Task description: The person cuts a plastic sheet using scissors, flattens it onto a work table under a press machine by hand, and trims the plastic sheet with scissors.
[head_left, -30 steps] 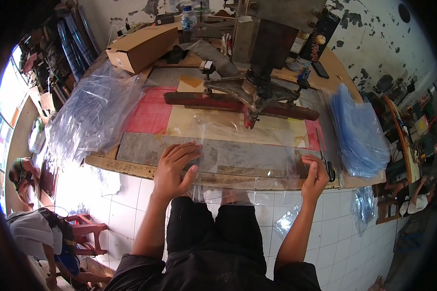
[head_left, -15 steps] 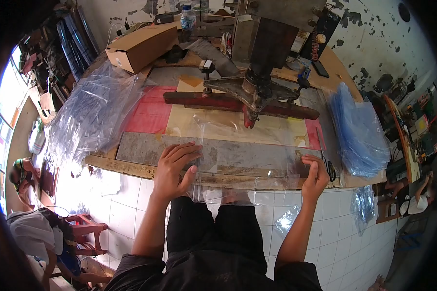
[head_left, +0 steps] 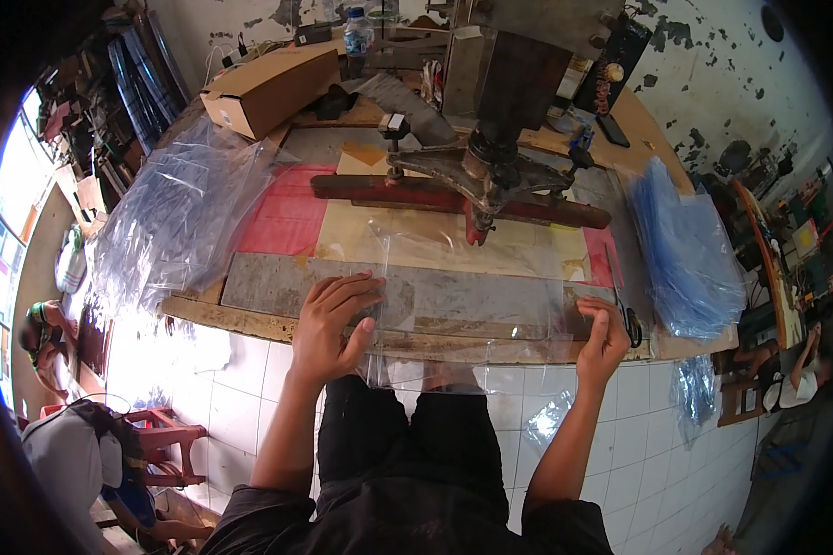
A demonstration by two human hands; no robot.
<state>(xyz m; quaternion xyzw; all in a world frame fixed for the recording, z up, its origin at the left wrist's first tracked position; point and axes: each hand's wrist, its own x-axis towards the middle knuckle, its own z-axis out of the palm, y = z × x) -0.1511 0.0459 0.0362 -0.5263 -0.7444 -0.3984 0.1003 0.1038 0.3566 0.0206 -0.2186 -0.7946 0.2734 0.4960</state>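
A clear plastic sheet lies over the table's front part and hangs past its edge. My left hand rests at the sheet's left edge, fingers stretched out, thumb apart. At the right edge is my right hand, its fingers loosely bent and the thumb a little off them; no grip on the sheet shows. Just beyond the sheet, a press bar stands over a yellow and red work surface. Scissors lie beside my right hand.
Crumpled clear plastic covers the table's left side; stacked bluish plastic sheets lie at the right. A cardboard box, a bottle and a phone are at the back. Other people sit at both far sides.
My hands and the sheet have hardly moved. At the far left and lower left, other people have shifted slightly.
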